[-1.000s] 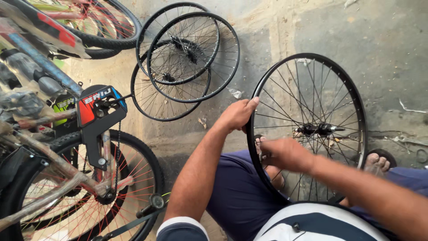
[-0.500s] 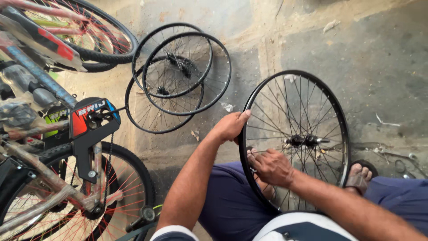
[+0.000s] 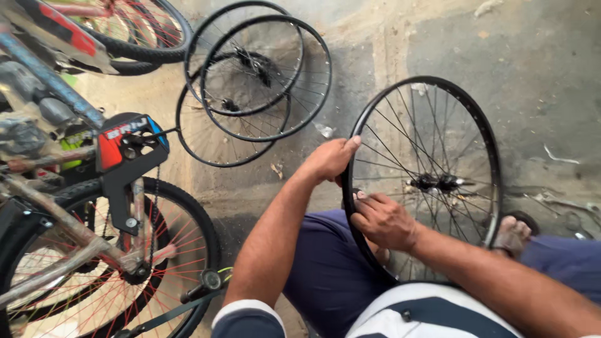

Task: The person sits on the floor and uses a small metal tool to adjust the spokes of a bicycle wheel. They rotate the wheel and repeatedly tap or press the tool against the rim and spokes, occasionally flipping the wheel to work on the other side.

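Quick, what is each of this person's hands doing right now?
Left hand: closed over the rim of the bare black spoked bicycle wheel, gripping it.
Right hand: fingers curled at the same wheel's rim and spokes; whether it holds anything small cannot be told.

A red and blue label (image 3: 128, 139) with pale lettering sits on the black chain guard (image 3: 125, 172), upper part, just above the red-spoked bicycle wheel (image 3: 119, 263). No packages, signs or screens show.

Navy shorts, white-and-navy short sleeves, bare forearms, sandal on foot (image 3: 512, 233)
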